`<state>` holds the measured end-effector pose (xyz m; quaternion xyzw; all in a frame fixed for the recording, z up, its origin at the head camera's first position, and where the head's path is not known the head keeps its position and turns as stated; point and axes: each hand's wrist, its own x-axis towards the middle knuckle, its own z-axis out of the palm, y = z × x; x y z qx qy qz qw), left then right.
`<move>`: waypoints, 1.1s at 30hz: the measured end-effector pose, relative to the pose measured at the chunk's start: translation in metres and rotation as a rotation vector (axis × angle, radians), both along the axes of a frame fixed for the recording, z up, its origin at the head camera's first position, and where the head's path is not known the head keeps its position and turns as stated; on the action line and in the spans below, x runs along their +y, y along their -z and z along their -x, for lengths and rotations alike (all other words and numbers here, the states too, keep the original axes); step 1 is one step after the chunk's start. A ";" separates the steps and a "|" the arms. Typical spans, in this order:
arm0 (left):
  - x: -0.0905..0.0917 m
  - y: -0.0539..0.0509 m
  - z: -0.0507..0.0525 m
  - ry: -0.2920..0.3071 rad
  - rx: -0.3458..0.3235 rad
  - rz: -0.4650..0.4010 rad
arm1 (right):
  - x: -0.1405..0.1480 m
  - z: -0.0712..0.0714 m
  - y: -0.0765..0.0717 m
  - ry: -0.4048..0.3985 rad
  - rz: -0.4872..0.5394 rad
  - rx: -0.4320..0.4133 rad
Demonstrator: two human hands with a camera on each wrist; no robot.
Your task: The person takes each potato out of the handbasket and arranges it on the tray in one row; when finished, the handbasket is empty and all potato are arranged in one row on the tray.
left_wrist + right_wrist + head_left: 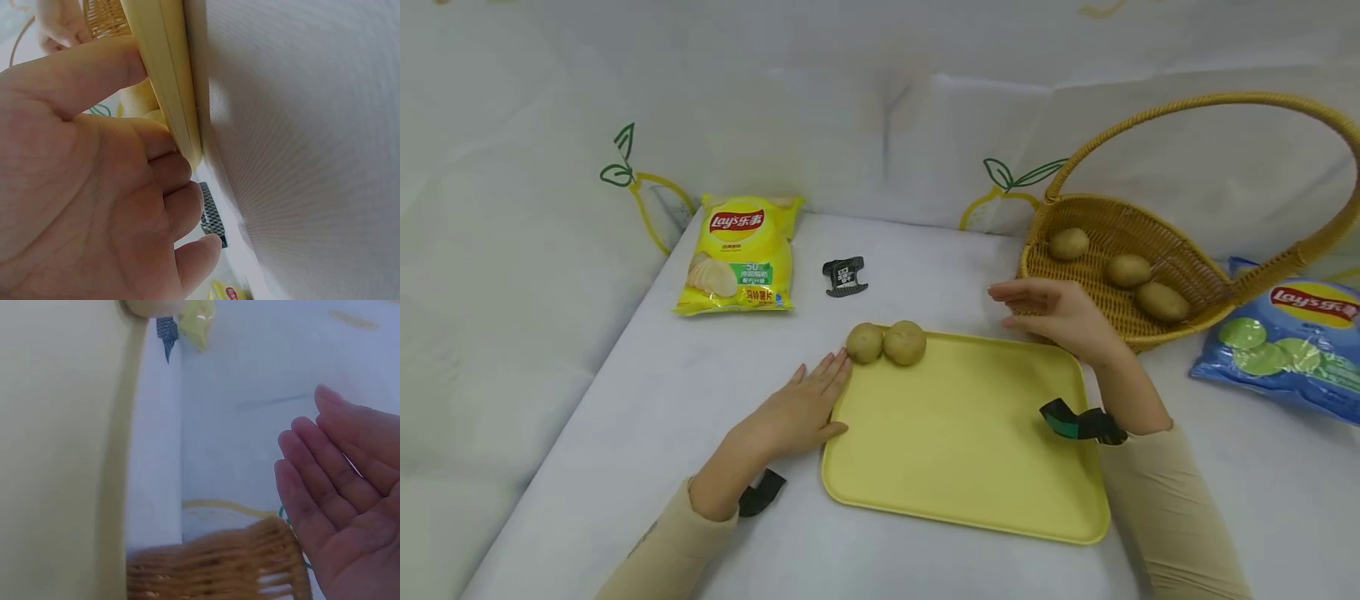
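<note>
My left hand [801,411] lies along the left edge of a yellow tray [970,433], its fingers extended and touching the rim. In the left wrist view the thumb and fingers meet the tray's side [164,75]. Two potatoes, one [864,342] beside the other [905,342], sit in the tray's far left corner, close to my left fingertips. My right hand [1060,315] is raised above the tray's far right corner, next to a wicker basket [1120,337]. Its fingers are nearly straight and hold nothing. Three potatoes, including one [1162,302] nearest the front, lie in the basket.
A yellow Lay's chip bag [741,254] lies at the back left. Right of it is a small black packet [845,276]. A blue Lay's bag [1285,346] lies partly behind the basket, whose tall handle [1247,98] arches up. White cloth [887,150] rises behind the table.
</note>
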<state>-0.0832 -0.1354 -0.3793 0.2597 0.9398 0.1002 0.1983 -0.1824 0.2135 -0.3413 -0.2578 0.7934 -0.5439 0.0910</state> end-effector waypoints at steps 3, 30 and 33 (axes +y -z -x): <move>-0.001 0.002 -0.001 -0.001 0.003 0.004 | 0.017 -0.003 -0.008 0.023 0.063 0.043; -0.001 0.000 0.000 0.002 0.012 0.007 | 0.138 0.015 -0.028 0.379 -0.361 -0.060; -0.002 0.000 0.000 -0.006 0.014 0.011 | 0.145 0.023 -0.025 0.367 -0.399 -0.088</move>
